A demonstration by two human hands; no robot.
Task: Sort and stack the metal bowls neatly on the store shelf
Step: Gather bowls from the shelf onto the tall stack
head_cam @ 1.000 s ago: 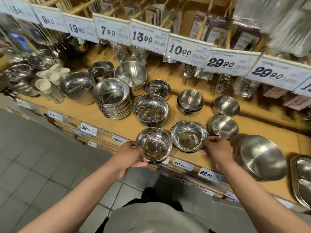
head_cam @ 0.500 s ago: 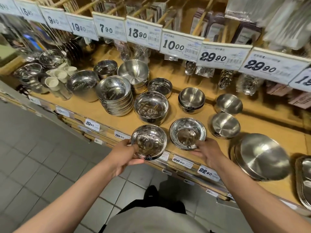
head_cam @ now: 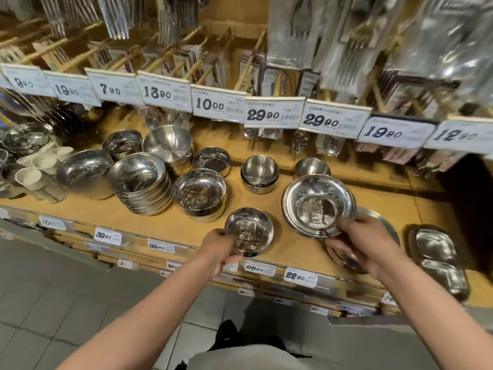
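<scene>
Small steel bowl [head_cam: 249, 231] at near shelf [head_cam: 170, 225] edge gripped by left hand [head_cam: 217, 248], fingers curled on rim; wide shallow bowl [head_cam: 318, 205] pinched at near rim by right hand [head_cam: 358, 240].

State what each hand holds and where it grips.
Left hand: small steel bowl, by its near-left rim. Right hand: wide shallow bowl, by its near-right rim.
</scene>
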